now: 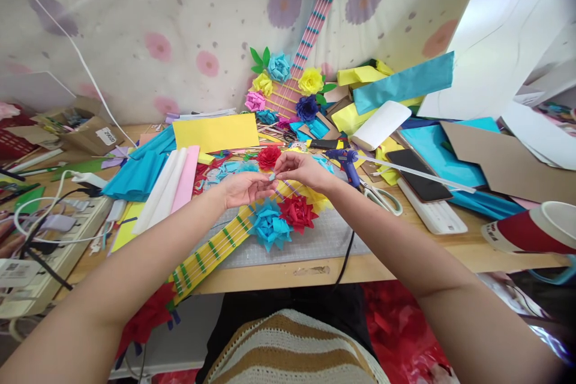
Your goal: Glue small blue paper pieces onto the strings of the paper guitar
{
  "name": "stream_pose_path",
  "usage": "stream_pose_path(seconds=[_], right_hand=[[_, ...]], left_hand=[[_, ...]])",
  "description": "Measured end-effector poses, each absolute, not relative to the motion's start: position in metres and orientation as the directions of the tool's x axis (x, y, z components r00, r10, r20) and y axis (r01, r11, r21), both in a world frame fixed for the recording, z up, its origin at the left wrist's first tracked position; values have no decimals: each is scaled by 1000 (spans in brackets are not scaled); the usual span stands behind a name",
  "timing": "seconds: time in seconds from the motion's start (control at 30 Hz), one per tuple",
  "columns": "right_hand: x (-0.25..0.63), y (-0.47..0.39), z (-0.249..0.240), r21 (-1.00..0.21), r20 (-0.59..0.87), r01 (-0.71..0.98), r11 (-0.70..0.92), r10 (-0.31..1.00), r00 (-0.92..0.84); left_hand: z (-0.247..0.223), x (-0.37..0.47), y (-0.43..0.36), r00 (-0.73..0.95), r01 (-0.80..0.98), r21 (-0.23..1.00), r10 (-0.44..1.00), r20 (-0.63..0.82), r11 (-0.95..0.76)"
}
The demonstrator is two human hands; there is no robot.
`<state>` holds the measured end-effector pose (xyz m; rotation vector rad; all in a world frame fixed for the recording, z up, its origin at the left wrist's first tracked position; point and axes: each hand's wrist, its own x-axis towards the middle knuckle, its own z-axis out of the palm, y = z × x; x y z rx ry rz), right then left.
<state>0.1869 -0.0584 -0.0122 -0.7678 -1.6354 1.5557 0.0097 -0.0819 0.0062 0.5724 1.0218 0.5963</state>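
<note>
My left hand (246,188) and my right hand (300,169) meet above the table, fingertips pinched together around a small pale-blue piece of paper (272,177). Below them lies a yellow paper guitar (215,251) with green bands and white strings, its neck slanting toward me over the table edge. A blue paper flower (271,223) and a red paper flower (299,212) sit on its body, just under my hands. Another red flower (269,158) shows just behind my fingers. My hands partly hide the guitar's body.
A blue glue gun (347,163) and scissors (381,198) lie right of my hands. Behind leans a pink paper guitar (310,33). Farther right are a phone (418,174) and a paper cup (533,229); at left, a power strip (67,252) with cables.
</note>
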Motion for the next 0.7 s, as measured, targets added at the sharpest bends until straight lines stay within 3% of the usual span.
stream_pose_path(seconds=[0.2, 0.33, 0.43, 0.6, 0.7], right_hand=[[193, -58, -7, -992, 106, -6, 124, 822, -559], [219, -64, 7, -957, 139, 181, 225, 909, -393], [260, -73, 8, -913, 56, 369, 171, 952, -301], [334, -83, -14, -800, -286, 600, -4, 882, -375], [353, -80, -29, -649, -188, 761, -20, 973, -134]], left_hand=[[6, 15, -88, 287, -116, 778, 771, -569, 617], [4, 16, -93, 148, -67, 864, 861, -486, 499], [1, 14, -94, 111, -61, 896, 895, -433, 441], [-6, 14, -91, 119, 26, 934, 926, -357, 357], [-7, 19, -89, 98, 80, 958, 955, -281, 274]])
